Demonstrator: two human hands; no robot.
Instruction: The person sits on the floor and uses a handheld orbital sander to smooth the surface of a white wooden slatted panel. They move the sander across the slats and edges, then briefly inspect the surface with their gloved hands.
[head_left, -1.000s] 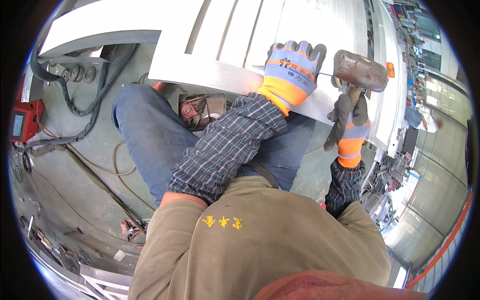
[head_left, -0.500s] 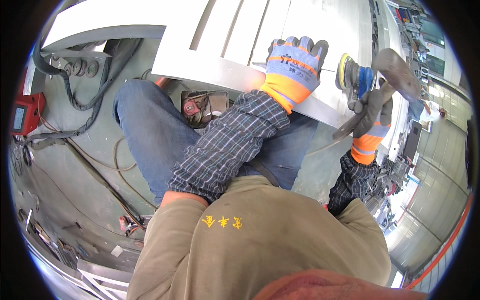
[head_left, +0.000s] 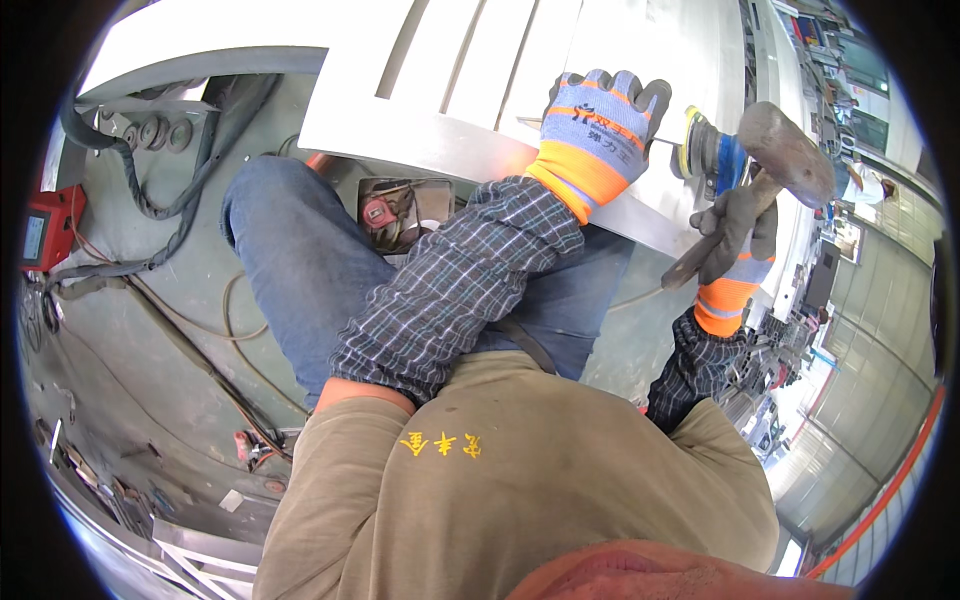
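Clock centred on the worker's left hand [head_left: 600,125], 12 straight ahead of them. Left hand: gloved, back up, on the white slatted panel [head_left: 405,138] near its front edge. Fingers side by side, curled over; tips hidden, can't tell if they grip anything.

Right hand [head_left: 738,228] at 4 o'clock, also gloved, fingers wrapped round the handle of a hammer [head_left: 790,155]. Head sits at 1 o'clock from that fist, butt end pokes out at its 8. Head looks brown and scuffed. Height above the panel: can't judge.

Sander [head_left: 722,155], blue body and yellow-edged pad, at 3 o'clock, between left hand and hammer head. Open box [head_left: 438,202] at 8, below the panel edge, red tape measure [head_left: 378,212] inside among other bits. Thick dark cable [head_left: 209,155] at 9; red machine [head_left: 62,222] with a screen further out, same bearing.
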